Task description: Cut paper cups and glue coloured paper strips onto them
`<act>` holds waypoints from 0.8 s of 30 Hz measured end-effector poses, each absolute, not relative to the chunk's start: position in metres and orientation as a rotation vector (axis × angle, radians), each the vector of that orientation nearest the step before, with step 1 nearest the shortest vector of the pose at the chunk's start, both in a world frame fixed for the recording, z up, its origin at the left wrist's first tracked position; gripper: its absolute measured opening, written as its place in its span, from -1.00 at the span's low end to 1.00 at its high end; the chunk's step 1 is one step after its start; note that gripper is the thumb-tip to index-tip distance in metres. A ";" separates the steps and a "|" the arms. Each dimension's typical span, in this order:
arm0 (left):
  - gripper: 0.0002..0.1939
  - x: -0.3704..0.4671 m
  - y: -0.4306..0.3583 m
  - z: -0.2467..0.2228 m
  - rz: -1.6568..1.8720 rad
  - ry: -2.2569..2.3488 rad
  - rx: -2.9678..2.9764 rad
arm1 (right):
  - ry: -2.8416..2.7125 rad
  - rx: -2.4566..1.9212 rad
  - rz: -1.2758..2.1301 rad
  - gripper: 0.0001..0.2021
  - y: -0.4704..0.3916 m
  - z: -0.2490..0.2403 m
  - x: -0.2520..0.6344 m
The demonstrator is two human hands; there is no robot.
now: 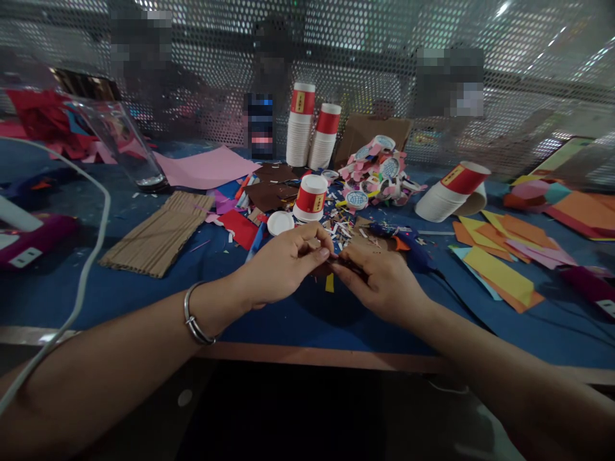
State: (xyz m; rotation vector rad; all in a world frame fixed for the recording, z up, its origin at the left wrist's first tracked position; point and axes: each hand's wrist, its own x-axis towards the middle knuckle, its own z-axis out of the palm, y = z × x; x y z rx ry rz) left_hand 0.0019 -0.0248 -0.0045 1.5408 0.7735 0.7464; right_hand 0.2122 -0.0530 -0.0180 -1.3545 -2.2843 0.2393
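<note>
No readable text; yellow labels (318, 203) on red-and-white paper cups (307, 197), dark characters, too small to read

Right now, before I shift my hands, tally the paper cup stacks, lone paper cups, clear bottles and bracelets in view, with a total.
Paper cup stacks: 3
Lone paper cup: 1
Clear bottle: 1
Silver bracelet: 1
Total: 6

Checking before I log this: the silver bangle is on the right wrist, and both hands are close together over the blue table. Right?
Not quite. The head view shows the silver bangle on the left wrist. The left hand and right hand are indeed close together over the blue table.
</note>
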 end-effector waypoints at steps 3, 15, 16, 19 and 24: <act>-0.94 0.002 -0.025 -0.004 0.739 0.789 1.552 | -2.274 -1.349 0.242 -0.69 -0.053 -0.018 0.212; -0.95 0.002 -0.025 -0.002 0.763 0.777 1.581 | -2.222 -1.326 0.274 -0.71 -0.053 -0.019 0.210; -0.95 0.001 -0.025 -0.001 0.753 0.777 1.582 | -2.216 -1.320 0.281 -0.72 -0.053 -0.019 0.211; -0.98 0.001 -0.025 0.002 0.730 0.788 1.580 | -2.215 -1.307 0.305 -0.74 -0.052 -0.019 0.212; -0.90 0.002 -0.025 0.004 0.742 0.810 1.523 | -2.212 -1.300 0.315 -0.71 -0.052 -0.019 0.213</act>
